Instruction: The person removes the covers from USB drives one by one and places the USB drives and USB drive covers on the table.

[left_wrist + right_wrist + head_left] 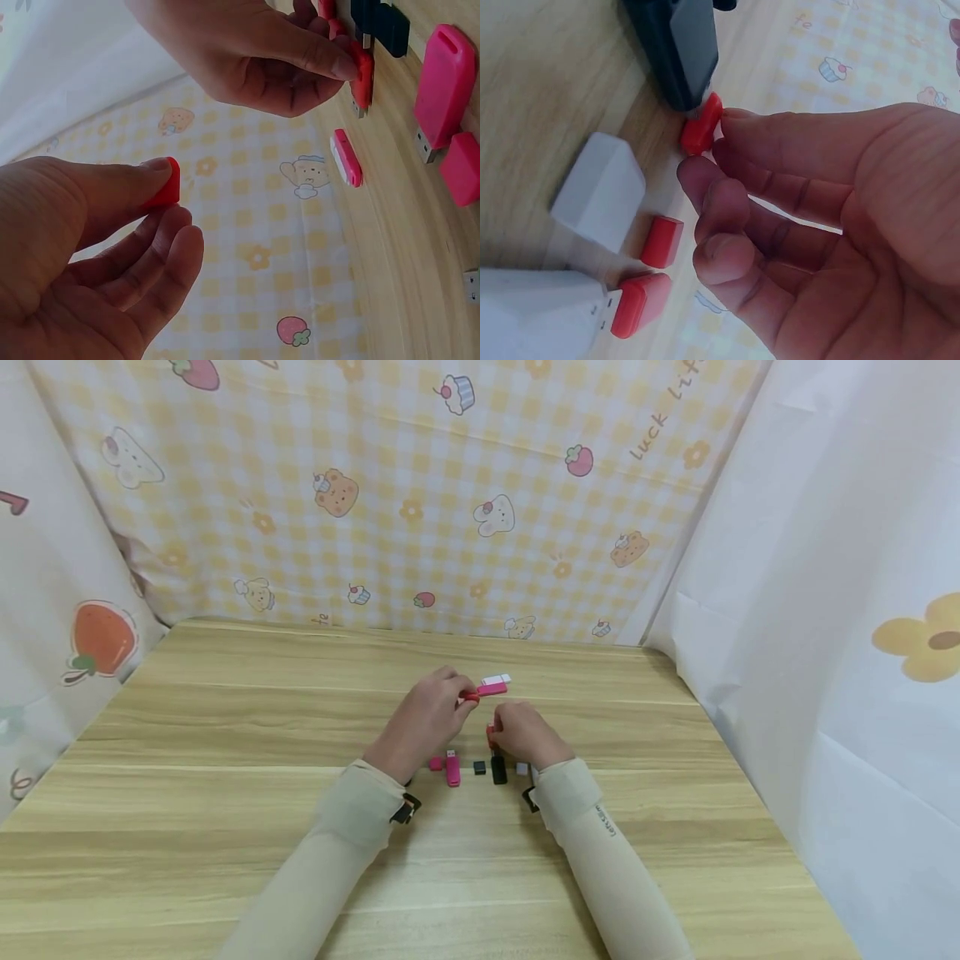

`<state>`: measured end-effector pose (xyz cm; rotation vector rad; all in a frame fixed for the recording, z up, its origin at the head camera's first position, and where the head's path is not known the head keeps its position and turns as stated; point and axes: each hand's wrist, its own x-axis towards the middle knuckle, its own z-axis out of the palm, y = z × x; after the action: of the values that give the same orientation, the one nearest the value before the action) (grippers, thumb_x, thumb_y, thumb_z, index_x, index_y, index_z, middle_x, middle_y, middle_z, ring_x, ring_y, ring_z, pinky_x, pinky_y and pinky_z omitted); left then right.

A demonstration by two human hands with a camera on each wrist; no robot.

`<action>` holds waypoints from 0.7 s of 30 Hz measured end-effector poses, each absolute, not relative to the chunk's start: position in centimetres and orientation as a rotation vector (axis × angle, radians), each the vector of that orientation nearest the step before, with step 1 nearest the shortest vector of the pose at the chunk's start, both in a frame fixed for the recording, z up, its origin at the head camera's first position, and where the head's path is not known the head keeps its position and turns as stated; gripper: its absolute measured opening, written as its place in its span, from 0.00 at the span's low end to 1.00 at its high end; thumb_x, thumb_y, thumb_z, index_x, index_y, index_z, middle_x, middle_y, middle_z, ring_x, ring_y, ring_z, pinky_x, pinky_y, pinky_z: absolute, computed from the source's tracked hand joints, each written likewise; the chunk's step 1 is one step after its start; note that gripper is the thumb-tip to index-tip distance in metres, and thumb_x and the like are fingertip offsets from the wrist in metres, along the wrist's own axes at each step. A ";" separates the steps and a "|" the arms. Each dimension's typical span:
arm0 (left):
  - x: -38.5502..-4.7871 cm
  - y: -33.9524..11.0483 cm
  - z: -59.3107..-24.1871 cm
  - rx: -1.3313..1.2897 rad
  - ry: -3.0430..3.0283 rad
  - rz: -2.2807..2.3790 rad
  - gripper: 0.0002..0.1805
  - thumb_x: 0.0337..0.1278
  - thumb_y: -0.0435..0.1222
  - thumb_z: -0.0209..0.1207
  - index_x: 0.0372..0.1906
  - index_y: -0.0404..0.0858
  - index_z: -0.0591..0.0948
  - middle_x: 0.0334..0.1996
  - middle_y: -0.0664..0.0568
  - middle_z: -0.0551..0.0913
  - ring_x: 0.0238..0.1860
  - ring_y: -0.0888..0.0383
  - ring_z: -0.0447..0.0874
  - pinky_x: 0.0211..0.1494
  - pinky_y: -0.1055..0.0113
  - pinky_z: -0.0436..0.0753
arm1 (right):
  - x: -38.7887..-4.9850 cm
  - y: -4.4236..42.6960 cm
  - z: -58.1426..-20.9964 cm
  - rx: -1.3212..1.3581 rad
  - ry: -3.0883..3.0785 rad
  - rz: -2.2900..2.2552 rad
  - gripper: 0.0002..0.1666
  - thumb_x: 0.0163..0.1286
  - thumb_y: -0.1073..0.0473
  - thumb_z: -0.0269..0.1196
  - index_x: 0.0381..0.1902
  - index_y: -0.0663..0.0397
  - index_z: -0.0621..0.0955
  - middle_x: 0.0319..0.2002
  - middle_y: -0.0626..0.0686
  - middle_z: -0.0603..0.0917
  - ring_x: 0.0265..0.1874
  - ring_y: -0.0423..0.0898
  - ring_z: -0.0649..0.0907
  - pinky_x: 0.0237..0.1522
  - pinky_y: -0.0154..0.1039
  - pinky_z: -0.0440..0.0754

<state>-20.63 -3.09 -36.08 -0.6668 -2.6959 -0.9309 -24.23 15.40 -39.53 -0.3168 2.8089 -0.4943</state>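
Observation:
In the left wrist view my left hand pinches a small red cap between thumb and finger, raised off the table. My right hand is low over the table, its thumb and fingertip pinching a red USB stick whose metal plug shows. Just nearer than that stick lies a black USB stick. The black cap lies beside it. To the left are a pink USB stick and its pink cap.
Beyond the hands, a white USB stick and a pink one lie side by side. A white cap and another white stick are near my right wrist, with two red pieces close by. A patterned curtain rises behind the table.

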 end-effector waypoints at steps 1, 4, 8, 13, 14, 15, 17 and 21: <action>-20.7 -3.1 -36.1 -0.663 -2.697 -0.936 0.07 0.74 0.34 0.67 0.49 0.36 0.90 0.46 0.47 0.86 0.43 0.54 0.86 0.48 0.64 0.90 | -24.2 15.5 -39.5 -0.312 2.810 -0.489 0.08 0.80 0.62 0.65 0.37 0.58 0.85 0.32 0.54 0.84 0.31 0.48 0.80 0.35 0.37 0.78; -20.7 -3.1 -36.0 -0.649 -2.701 -0.951 0.08 0.73 0.33 0.68 0.52 0.36 0.90 0.45 0.47 0.86 0.41 0.53 0.85 0.46 0.64 0.90 | -24.2 15.8 -39.1 -0.285 2.817 -0.490 0.09 0.80 0.59 0.66 0.37 0.57 0.85 0.34 0.54 0.85 0.33 0.49 0.81 0.37 0.39 0.80; -20.9 -3.2 -36.0 -0.638 -2.706 -0.958 0.10 0.73 0.32 0.68 0.54 0.36 0.88 0.45 0.46 0.87 0.39 0.53 0.83 0.46 0.64 0.89 | -24.2 16.5 -38.3 -0.234 2.812 -0.556 0.08 0.79 0.58 0.67 0.38 0.55 0.85 0.34 0.54 0.86 0.33 0.50 0.82 0.36 0.40 0.81; -21.2 -3.1 -36.0 -0.636 -2.719 -0.971 0.09 0.73 0.32 0.67 0.53 0.35 0.88 0.46 0.46 0.89 0.40 0.53 0.84 0.46 0.62 0.89 | -24.2 17.6 -36.8 -0.240 2.840 -0.597 0.07 0.80 0.58 0.67 0.42 0.56 0.84 0.36 0.55 0.87 0.31 0.48 0.82 0.34 0.38 0.81; -21.3 -3.1 -36.1 -0.633 -2.724 -0.975 0.09 0.74 0.32 0.67 0.53 0.35 0.88 0.46 0.46 0.89 0.40 0.53 0.85 0.47 0.62 0.89 | -24.1 17.8 -36.5 -0.240 2.848 -0.598 0.08 0.80 0.57 0.67 0.42 0.56 0.84 0.37 0.55 0.87 0.31 0.48 0.82 0.35 0.37 0.80; -21.4 -3.0 -36.1 -0.631 -2.731 -0.981 0.09 0.74 0.32 0.67 0.52 0.35 0.88 0.45 0.46 0.90 0.40 0.53 0.85 0.47 0.62 0.89 | -24.1 18.1 -36.2 -0.237 2.854 -0.604 0.08 0.80 0.57 0.67 0.43 0.57 0.85 0.38 0.55 0.87 0.32 0.47 0.82 0.35 0.37 0.80; -21.7 -2.8 -36.2 -0.621 -2.752 -1.005 0.07 0.74 0.32 0.67 0.51 0.36 0.87 0.45 0.46 0.90 0.39 0.53 0.85 0.46 0.62 0.89 | -24.0 18.5 -35.8 -0.232 2.865 -0.615 0.08 0.81 0.57 0.66 0.44 0.57 0.85 0.38 0.55 0.87 0.32 0.47 0.81 0.35 0.37 0.80; -22.2 -2.3 -36.9 -0.599 -2.809 -1.030 0.05 0.74 0.32 0.67 0.49 0.37 0.87 0.44 0.47 0.91 0.39 0.54 0.84 0.47 0.63 0.89 | -23.9 19.2 -35.2 -0.254 2.886 -0.648 0.09 0.81 0.56 0.65 0.44 0.58 0.85 0.37 0.55 0.87 0.32 0.47 0.81 0.34 0.37 0.79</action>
<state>-22.24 -2.29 -36.95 -0.5994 -2.8086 -1.0295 -23.92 19.25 -35.19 -0.2542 2.8861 -0.6484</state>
